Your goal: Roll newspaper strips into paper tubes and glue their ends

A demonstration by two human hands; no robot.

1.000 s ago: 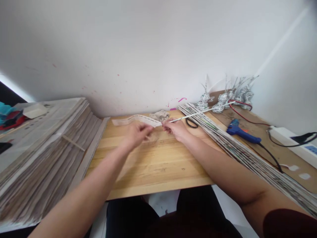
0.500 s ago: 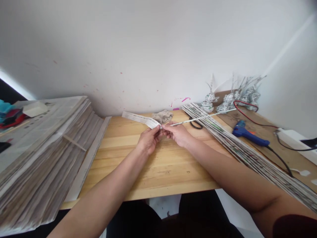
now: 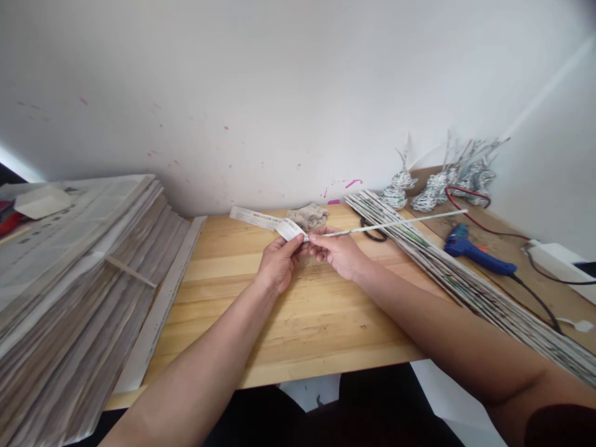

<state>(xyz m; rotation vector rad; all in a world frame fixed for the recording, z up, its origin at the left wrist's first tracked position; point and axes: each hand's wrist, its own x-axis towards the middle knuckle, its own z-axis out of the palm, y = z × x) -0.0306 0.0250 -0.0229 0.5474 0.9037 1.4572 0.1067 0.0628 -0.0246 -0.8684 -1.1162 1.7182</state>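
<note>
Prob. the main risk is a crease or tear: the L hand point(image 3: 278, 264) has its fingers pinched on a flimsy paper strip point(image 3: 255, 218), close to where it meets a thin tube point(image 3: 395, 223), so an uneven tug there could rip or skew it. The R hand point(image 3: 342, 253) grips the tube betw. its fingers; loosen that pinch & the roll might slacken. Both things are over the mid-rear of the counter point(image 3: 298, 335), strip trailing L, tube slanting R across the tube bundle point(image 3: 442, 270). Tube's far end is nr the red cord point(image 3: 484, 225), so it could snag if swung; can't tell if they touch.

Materials: strip = flat, matte, printed newsprint, bent approx. midway; tube = pale, slim, straight. Bundle's tubes are similar but speckled. Cloth point(image 3: 310, 216) behind the hands: crumpled, greyish. Counter: smooth, banded wood grain. Newspaper stack point(image 3: 112, 273) on L: thick, ragged-edged layers.
</note>
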